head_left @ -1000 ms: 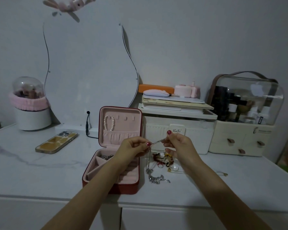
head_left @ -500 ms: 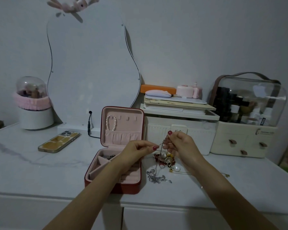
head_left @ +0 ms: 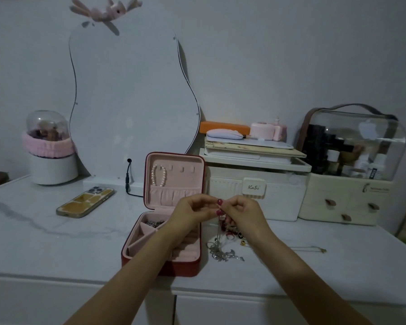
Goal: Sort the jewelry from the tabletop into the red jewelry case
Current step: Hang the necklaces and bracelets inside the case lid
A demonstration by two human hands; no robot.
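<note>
Left hand: the left hand is raised over the open case, fingertips pinching the top of a thin silver chain.
Right hand: the right hand pinches the same chain, fingertips touching the left's.
Chain: hangs down to a silver jewelry heap on the white marble tabletop.
Case: the red jewelry case with pink lining stands open just left of the heap; a pearl strand hangs in its lid.
Beyond: a gold-backed phone lies well left.
</note>
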